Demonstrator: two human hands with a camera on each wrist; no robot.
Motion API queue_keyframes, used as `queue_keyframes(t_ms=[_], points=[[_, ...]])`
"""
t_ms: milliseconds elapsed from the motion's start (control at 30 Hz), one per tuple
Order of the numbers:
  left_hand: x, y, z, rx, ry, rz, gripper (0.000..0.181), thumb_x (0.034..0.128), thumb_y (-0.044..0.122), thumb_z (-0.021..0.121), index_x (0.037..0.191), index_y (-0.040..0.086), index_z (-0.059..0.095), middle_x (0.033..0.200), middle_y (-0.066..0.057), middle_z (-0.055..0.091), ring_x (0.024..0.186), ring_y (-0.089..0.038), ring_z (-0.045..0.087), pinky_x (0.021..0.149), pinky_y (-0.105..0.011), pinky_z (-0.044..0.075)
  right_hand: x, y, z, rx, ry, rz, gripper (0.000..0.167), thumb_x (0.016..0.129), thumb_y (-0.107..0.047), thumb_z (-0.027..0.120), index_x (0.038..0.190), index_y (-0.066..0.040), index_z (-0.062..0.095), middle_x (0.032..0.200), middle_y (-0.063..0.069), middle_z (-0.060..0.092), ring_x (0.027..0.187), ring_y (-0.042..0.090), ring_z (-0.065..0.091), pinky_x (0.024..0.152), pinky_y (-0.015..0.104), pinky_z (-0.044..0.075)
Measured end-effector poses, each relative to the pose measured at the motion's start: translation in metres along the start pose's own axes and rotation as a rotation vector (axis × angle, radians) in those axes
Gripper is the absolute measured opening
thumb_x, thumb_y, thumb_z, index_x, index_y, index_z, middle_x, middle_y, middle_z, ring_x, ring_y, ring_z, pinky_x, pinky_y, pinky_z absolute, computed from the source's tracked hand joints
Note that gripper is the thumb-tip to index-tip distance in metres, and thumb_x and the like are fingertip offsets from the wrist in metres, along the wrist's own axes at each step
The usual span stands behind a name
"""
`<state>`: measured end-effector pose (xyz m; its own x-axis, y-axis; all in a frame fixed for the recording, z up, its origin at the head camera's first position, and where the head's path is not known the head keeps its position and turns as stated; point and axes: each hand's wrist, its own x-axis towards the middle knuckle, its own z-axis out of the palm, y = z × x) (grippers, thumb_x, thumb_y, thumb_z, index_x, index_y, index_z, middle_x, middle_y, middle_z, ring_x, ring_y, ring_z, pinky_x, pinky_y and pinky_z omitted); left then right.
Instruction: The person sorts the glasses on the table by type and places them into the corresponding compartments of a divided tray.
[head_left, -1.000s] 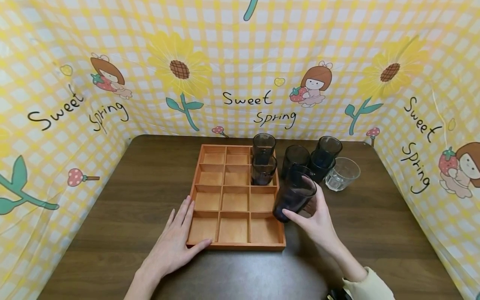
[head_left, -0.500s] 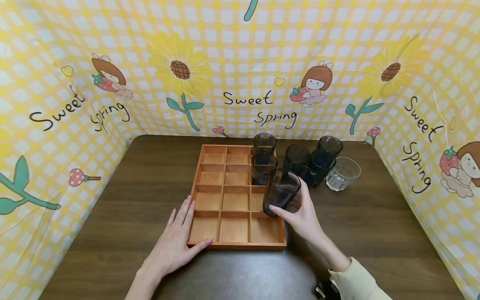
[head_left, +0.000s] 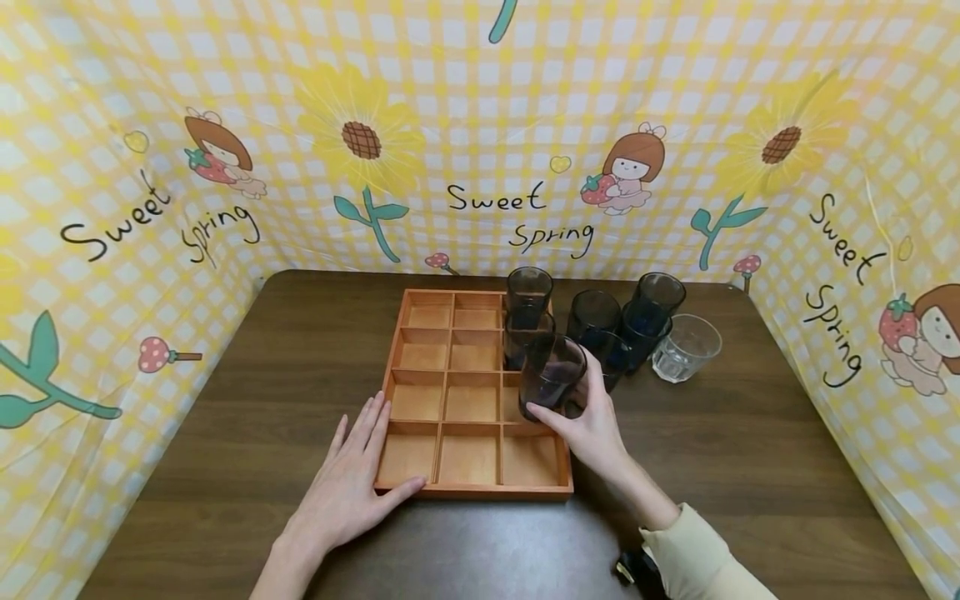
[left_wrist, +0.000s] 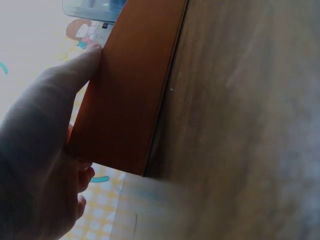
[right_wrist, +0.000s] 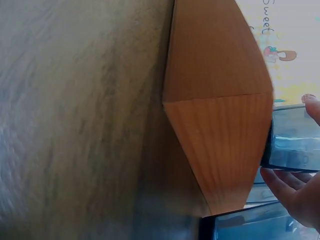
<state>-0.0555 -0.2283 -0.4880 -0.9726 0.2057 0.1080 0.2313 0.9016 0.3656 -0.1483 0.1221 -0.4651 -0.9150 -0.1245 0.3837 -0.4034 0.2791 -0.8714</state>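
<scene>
A wooden tray (head_left: 470, 491) divided into several square compartments lies on the table. My right hand (head_left: 592, 421) grips a dark tinted drinking glass (head_left: 551, 379), thumb on its near side, over the right column's third compartment from the back. In the right wrist view the held glass (right_wrist: 292, 142) shows beyond the tray's side, fingers around it. My left hand (head_left: 345, 483) rests on the tray's near left corner, fingers straight along its left side and thumb on the front edge. Two dark glasses (head_left: 528, 292) stand in the right column's back compartments, the nearer one partly hidden by the held glass.
Several dark glasses (head_left: 595, 312) stand on the table right of the tray. Beside them is a clear glass (head_left: 686, 346). A small black object (head_left: 633, 571) sits near the right sleeve. A yellow checked cloth (head_left: 480, 125) surrounds the table on three sides.
My right hand has carried the dark glass leftward from the tray's right edge to above a right-column compartment, and the glass has become more upright. The left hand stays in place.
</scene>
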Motion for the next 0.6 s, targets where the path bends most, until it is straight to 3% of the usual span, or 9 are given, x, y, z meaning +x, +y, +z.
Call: queue_keyframes(t_ms=[133, 333, 600], points=[[-0.001, 0.001, 0.001, 0.005, 0.007, 0.002, 0.118, 0.0964, 0.074, 0.069, 0.176, 0.003, 0.018, 0.186, -0.016, 0.016, 0.172, -0.037, 0.022, 0.143, -0.055, 0.008, 0.001, 0.004, 0.005, -0.006, 0.012, -0.005, 0.103, 0.083, -0.001, 0.095, 0.167, -0.011, 0.036, 0.139, 0.022, 0.073, 0.114, 0.027, 0.076, 0.092, 0.015, 0.058], [-0.001, 0.000, 0.000, 0.011, 0.027, 0.008, 0.118, 0.0959, 0.073, 0.071, 0.175, 0.002, 0.020, 0.185, -0.017, 0.018, 0.171, -0.038, 0.024, 0.140, -0.061, 0.016, 0.004, 0.007, 0.012, 0.018, -0.001, 0.005, 0.103, 0.084, -0.002, 0.095, 0.167, -0.012, 0.034, 0.144, 0.023, 0.069, 0.125, 0.040, 0.073, 0.096, 0.014, 0.057], [0.001, -0.001, 0.002, -0.007, -0.015, -0.018, 0.120, 0.0959, 0.075, 0.069, 0.177, 0.006, 0.014, 0.187, -0.014, 0.011, 0.173, -0.035, 0.018, 0.141, -0.059, 0.011, 0.004, 0.011, 0.021, 0.028, -0.009, 0.027, 0.101, 0.083, 0.001, 0.094, 0.163, -0.004, 0.034, 0.143, 0.026, 0.067, 0.132, 0.038, 0.069, 0.103, 0.007, 0.049]])
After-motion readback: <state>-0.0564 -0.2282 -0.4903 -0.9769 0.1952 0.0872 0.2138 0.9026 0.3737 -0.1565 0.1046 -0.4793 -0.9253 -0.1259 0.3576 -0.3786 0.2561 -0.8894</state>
